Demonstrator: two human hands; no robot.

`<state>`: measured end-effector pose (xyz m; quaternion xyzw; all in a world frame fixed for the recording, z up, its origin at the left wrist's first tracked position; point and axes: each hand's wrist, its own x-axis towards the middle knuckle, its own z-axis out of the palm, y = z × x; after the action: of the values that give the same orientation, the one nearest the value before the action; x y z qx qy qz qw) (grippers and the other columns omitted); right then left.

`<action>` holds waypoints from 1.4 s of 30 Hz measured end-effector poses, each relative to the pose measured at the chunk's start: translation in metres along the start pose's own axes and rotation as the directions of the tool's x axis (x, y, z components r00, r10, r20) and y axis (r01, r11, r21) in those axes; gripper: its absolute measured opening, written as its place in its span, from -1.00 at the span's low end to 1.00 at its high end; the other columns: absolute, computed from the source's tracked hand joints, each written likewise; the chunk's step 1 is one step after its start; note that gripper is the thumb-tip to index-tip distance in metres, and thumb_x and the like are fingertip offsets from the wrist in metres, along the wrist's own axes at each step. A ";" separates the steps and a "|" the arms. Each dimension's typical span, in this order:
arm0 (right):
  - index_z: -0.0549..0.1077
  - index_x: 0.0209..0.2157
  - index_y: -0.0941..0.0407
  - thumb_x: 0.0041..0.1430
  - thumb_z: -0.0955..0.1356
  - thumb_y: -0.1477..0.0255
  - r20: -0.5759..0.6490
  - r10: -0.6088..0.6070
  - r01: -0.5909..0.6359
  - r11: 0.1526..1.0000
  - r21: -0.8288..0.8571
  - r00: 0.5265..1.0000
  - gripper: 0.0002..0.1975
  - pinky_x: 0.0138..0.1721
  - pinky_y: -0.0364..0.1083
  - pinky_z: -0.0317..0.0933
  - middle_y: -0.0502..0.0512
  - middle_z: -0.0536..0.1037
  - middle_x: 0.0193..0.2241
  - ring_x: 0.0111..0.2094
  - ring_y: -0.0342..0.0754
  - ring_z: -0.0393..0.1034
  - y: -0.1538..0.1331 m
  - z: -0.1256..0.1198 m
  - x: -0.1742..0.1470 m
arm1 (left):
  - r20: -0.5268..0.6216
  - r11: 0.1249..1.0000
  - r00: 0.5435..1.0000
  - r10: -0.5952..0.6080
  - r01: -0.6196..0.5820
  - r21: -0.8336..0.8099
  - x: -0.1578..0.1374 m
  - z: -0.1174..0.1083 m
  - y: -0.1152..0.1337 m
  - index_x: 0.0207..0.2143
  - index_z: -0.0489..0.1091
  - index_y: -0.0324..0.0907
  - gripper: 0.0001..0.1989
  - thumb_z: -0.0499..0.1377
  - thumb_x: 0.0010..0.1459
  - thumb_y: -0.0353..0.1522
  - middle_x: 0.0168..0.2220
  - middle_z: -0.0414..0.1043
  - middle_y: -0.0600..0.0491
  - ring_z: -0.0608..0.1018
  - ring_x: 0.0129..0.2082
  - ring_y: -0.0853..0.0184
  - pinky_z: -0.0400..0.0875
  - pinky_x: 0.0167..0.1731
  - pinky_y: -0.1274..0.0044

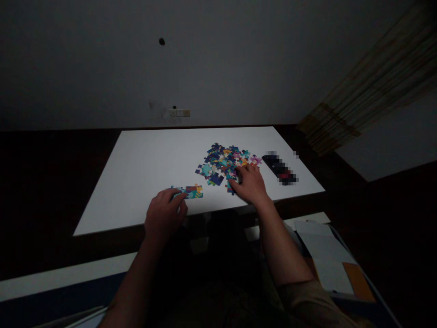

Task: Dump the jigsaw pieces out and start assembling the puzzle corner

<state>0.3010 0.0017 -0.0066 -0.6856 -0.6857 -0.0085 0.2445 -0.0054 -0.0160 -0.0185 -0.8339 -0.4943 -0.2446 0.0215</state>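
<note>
A short strip of joined jigsaw pieces (pixel 194 192) lies near the front edge of the white table. My left hand (pixel 165 212) rests on the strip's left part, its fingers stretched out over the top and hiding some of it. To the right and farther back is a heap of loose jigsaw pieces (pixel 221 159), mostly blue with bits of pink, orange and teal. My right hand (pixel 251 184) is at the heap's near right edge, thumb and fingers apart, touching pieces there. Under its thumb sits a teal jigsaw piece (pixel 231 187), partly covered.
The white table (pixel 136 159) stands before a grey wall with sockets (pixel 180 113). A dark phone-like object (pixel 273 166), partly pixelated, lies right of the heap. Papers (pixel 324 250) and an orange-brown item (pixel 358 280) are at lower right. A curtain (pixel 341 114) hangs at the right.
</note>
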 end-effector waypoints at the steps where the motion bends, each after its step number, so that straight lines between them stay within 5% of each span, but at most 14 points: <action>1: 0.44 -0.02 0.01 0.06 0.38 0.16 0.002 0.003 -0.003 1.000 -0.003 1.000 -0.56 0.05 0.19 0.08 0.23 0.39 -0.13 -0.03 0.25 0.17 0.001 0.000 0.000 | 0.001 1.000 1.000 -0.003 0.003 -0.004 0.000 0.000 0.000 -0.09 0.41 0.01 -0.73 0.12 0.15 -0.37 -0.08 0.42 -0.02 0.43 -0.09 0.10 0.36 -0.15 0.24; 9: 0.44 -0.23 0.06 0.04 0.37 0.20 0.037 0.059 -0.061 0.997 0.045 0.998 -0.71 0.01 0.17 0.10 0.24 0.43 -0.21 -0.08 0.22 0.22 0.004 0.006 0.007 | -0.006 0.999 1.000 -0.023 0.023 -0.049 -0.001 0.001 0.000 -0.10 0.42 -0.01 -0.74 0.11 0.15 -0.38 -0.08 0.42 -0.04 0.43 -0.07 0.09 0.35 -0.11 0.22; 14: 0.40 -0.31 0.01 0.13 0.29 0.26 0.091 0.203 -0.217 0.958 0.186 0.975 -0.85 -0.28 0.05 0.20 0.12 0.49 -0.39 -0.36 0.09 0.35 0.012 -0.004 0.012 | -0.007 0.998 1.000 -0.029 0.029 -0.054 -0.002 -0.003 0.002 -0.11 0.43 -0.01 -0.74 0.11 0.15 -0.39 -0.08 0.42 -0.05 0.44 -0.06 0.11 0.35 -0.11 0.22; 18: 0.44 -0.25 0.03 0.14 0.28 0.29 -0.086 0.300 -0.282 0.943 0.175 0.950 -0.82 -0.31 0.03 0.18 0.17 0.52 -0.38 -0.36 0.10 0.37 0.012 -0.021 0.012 | -0.015 0.996 0.999 -0.037 0.036 -0.081 -0.003 -0.006 0.003 -0.10 0.44 -0.02 -0.72 0.11 0.14 -0.40 -0.08 0.43 -0.04 0.44 -0.05 0.12 0.36 -0.10 0.24; 21: 0.45 -0.15 0.05 0.18 0.25 0.30 -0.103 0.243 -0.201 0.929 0.312 0.965 -0.74 -0.29 0.00 0.23 0.14 0.54 -0.33 -0.33 0.06 0.41 -0.011 -0.022 0.004 | -0.001 0.997 1.000 -0.031 0.031 -0.065 -0.003 -0.005 0.002 -0.10 0.44 -0.04 -0.73 0.09 0.15 -0.40 -0.05 0.43 -0.04 0.44 -0.02 0.12 0.36 -0.08 0.25; 25: 0.49 -0.17 0.07 0.19 0.25 0.33 0.152 0.035 -0.106 0.865 0.491 0.988 -0.74 -0.35 -0.07 0.26 0.07 0.56 -0.34 -0.39 -0.03 0.42 -0.056 -0.004 -0.011 | 0.014 0.999 0.999 -0.031 0.032 -0.039 -0.005 -0.006 0.001 -0.09 0.43 -0.05 -0.73 0.09 0.17 -0.41 -0.02 0.42 -0.03 0.42 0.01 0.13 0.34 -0.05 0.25; 31: 0.52 -0.17 0.04 0.17 0.28 0.36 0.198 0.017 -0.094 0.918 0.386 0.980 -0.76 -0.26 -0.05 0.27 0.08 0.58 -0.29 -0.33 0.00 0.45 -0.084 0.018 -0.018 | 0.000 0.997 0.998 -0.056 0.056 -0.048 -0.007 -0.009 0.000 -0.12 0.44 -0.05 -0.74 0.09 0.16 -0.41 -0.05 0.43 -0.02 0.42 -0.01 0.15 0.36 -0.06 0.27; 42: 0.55 -0.19 0.04 0.15 0.32 0.36 0.252 -0.110 0.057 0.976 0.208 0.961 -0.78 -0.21 -0.03 0.24 0.12 0.56 -0.30 -0.26 0.05 0.42 -0.098 0.018 -0.018 | -0.015 0.995 0.996 -0.091 0.090 -0.051 -0.022 -0.012 -0.002 -0.13 0.45 -0.07 -0.75 0.09 0.15 -0.42 -0.05 0.43 -0.04 0.42 -0.01 0.13 0.35 -0.05 0.24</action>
<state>0.2012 -0.0143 0.0031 -0.6229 -0.7379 0.1405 0.2184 -0.0204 -0.0363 -0.0177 -0.8087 -0.5252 -0.2648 -0.0063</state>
